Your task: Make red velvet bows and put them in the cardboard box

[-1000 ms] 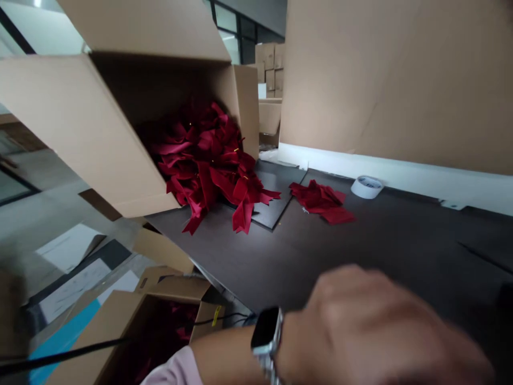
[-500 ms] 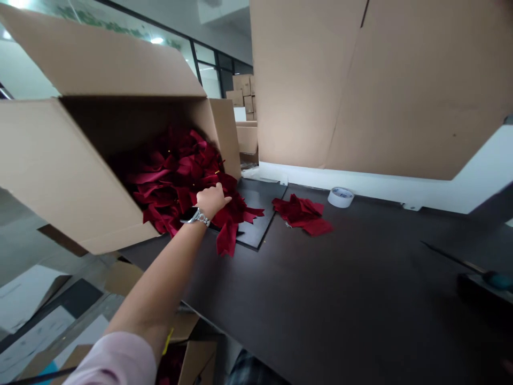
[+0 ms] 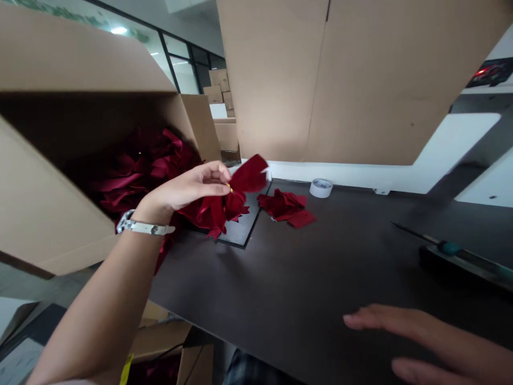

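Between its thumb and fingers, my left hand (image 3: 200,184) pinches a dark red ribbon bow (image 3: 250,175) with a small gold tie, held above the table's left part. Behind and below it, a heap of red bows (image 3: 136,171) spills from a large open cardboard box (image 3: 52,214) lying on its side. A few more red ribbon pieces (image 3: 286,207) lie on the dark table (image 3: 296,278) right of the held bow. My right hand (image 3: 425,337) is over the table at the lower right, thumb and fingers apart, holding nothing.
A roll of tape (image 3: 321,187) sits near the table's back edge. At the right, a pointed tool with a teal handle (image 3: 451,247) rests on a black object. A big cardboard panel (image 3: 360,80) rises behind the table. Below its left edge is another open box (image 3: 196,363).
My left hand has lifted a bow off the heap and moved slightly right. My right hand has come into view at the lower right. The view has shifted to the right.
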The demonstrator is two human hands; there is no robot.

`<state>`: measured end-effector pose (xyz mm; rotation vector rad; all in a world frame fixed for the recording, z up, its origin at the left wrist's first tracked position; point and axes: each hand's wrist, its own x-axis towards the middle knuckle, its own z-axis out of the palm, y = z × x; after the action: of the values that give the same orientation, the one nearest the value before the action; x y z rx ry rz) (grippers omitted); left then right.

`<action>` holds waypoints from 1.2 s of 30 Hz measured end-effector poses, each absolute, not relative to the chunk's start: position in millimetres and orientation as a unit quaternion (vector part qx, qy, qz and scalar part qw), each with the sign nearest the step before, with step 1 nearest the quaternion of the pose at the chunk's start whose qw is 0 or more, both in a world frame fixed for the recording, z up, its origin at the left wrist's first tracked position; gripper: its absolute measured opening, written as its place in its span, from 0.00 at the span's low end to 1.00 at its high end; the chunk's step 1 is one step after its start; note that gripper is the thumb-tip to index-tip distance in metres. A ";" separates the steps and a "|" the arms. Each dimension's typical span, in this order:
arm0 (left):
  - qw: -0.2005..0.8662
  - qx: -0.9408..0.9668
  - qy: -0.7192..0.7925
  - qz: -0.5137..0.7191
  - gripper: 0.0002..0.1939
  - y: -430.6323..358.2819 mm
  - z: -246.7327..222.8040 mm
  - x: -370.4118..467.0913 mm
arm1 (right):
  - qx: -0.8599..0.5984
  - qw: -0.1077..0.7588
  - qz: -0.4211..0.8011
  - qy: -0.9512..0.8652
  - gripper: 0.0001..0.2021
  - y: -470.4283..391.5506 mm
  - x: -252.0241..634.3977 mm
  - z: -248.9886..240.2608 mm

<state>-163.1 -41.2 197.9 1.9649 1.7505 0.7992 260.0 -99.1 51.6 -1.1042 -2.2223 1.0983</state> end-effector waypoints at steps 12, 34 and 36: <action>0.549 0.777 0.277 0.135 0.06 -58.6 89.1 -48.1 | -0.389 0.268 0.512 -0.717 0.19 -37.0 205.4 54.0; 0.005 0.835 0.517 0.190 0.05 62.6 12.0 -39.8 | -0.338 0.201 0.328 -0.859 0.05 -33.2 184.7 1.9; 0.005 0.840 0.507 0.195 0.08 64.7 11.4 -42.6 | -0.340 0.200 0.321 -0.861 0.05 -34.0 184.9 1.5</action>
<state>-42.6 64.7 11.4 2.6296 1.5860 0.6094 184.9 -34.0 1.5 -0.9505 -2.4075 0.8974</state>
